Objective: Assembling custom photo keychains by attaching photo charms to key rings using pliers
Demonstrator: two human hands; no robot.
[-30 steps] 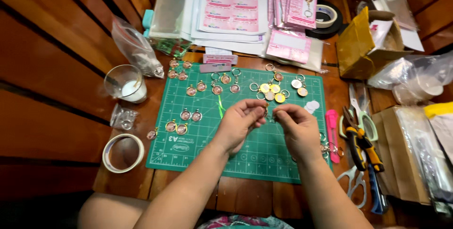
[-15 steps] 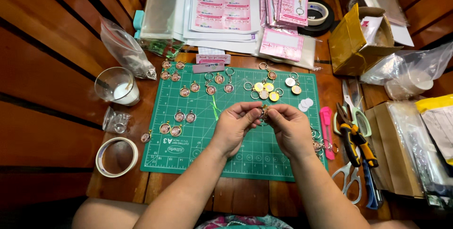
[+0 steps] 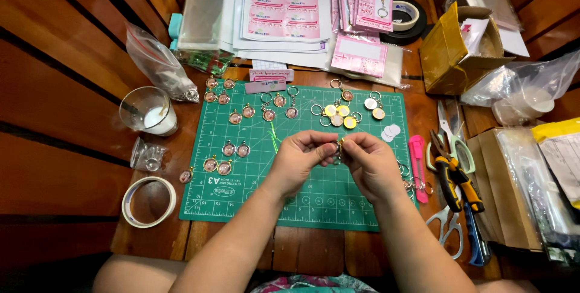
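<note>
Both hands met over the middle of the green cutting mat (image 3: 241,208). Left hand (image 3: 300,159) and right hand (image 3: 365,163) were held fingertip to fingertip, and between them sat a small gold-rimmed keychain charm (image 3: 339,146). The fingers of both hands were pressed together in a pinch on that charm; it was held just above the mat, not lying on it. Details of the charm were too small to make out.

On the mat, further from the person: a scatter of round pink charms on key rings (image 3: 269,113), with two more pairs lower left (image 3: 235,148). Right of these lay a cluster of gold discs and rings (image 3: 338,115), and a few white round stickers (image 3: 391,131) lay near the mat's right edge.

Left of the mat on the wooden table (image 3: 302,251): a clear cup holding white liquid (image 3: 148,110), a roll of clear tape (image 3: 148,200), and a clear plastic bag (image 3: 158,66).

Right of the mat: a pink utility knife (image 3: 417,159), pliers with orange-and-black handles (image 3: 454,173), and scissors (image 3: 448,228) below them. An open cardboard box (image 3: 453,51) stood at upper right.

Behind the mat: sheets of pink labels (image 3: 284,3) and pink printed backing cards (image 3: 362,27), with a roll of black tape (image 3: 406,18) beside them.
</note>
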